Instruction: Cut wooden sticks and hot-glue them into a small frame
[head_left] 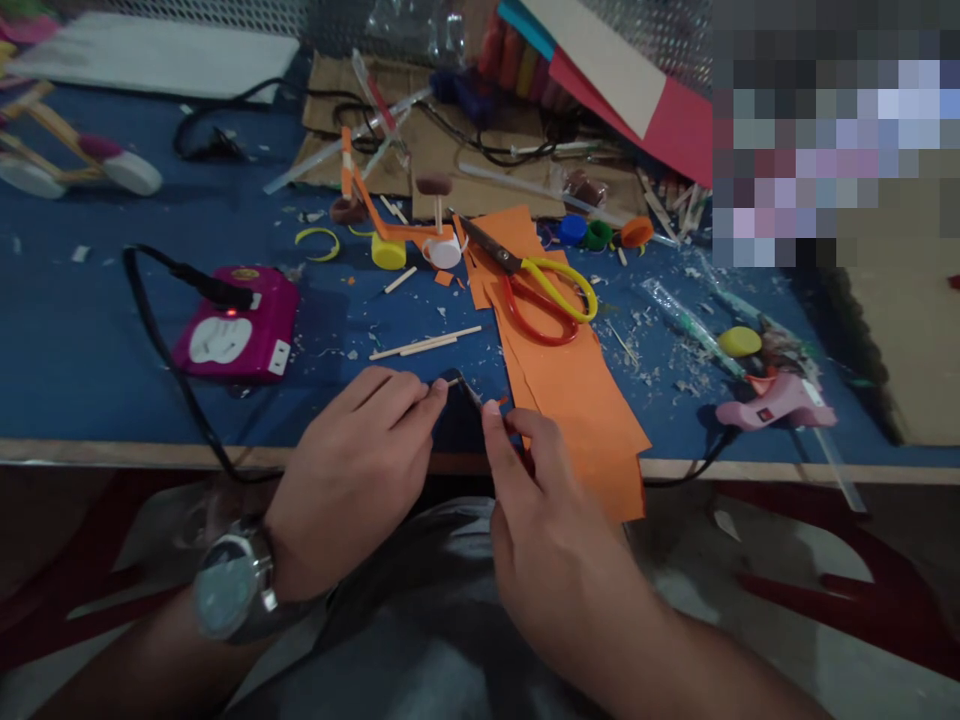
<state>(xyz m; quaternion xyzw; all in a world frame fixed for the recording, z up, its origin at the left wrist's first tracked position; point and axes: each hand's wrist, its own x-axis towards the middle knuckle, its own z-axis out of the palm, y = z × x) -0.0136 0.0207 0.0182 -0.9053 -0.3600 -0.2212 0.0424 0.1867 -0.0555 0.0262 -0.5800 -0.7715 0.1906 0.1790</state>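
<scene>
Blue tabletop (67, 330), left fingers (429, 402) around thin stick (452, 381), right fingers (496, 435) around dark tool (470, 392).

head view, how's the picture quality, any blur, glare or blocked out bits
Head view: dim light and slightly soft detail overall; head view, upper right: a corner pixelated into blocks; head view, lower left: a pale sheen on the watch, dial unreadable; head view, centre: the thin dark tool by the right hand is hard to make out.

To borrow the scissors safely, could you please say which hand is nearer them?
Right: the right hand is just below the scissors in view; the left hand is farther off, lower left.
</scene>
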